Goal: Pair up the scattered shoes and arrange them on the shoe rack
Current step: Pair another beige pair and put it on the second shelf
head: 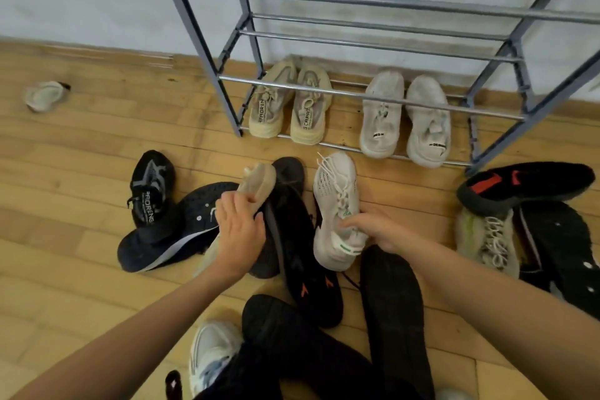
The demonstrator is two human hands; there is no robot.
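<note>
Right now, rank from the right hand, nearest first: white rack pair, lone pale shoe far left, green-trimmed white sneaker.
1. Green-trimmed white sneaker, in the right hand.
2. White pair, ahead, at the shoe rack.
3. Lone pale shoe, far left.

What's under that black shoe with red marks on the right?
Under the red-marked shoe: a pale laced shoe and a black upturned shoe. Their far ends are covered.
</note>
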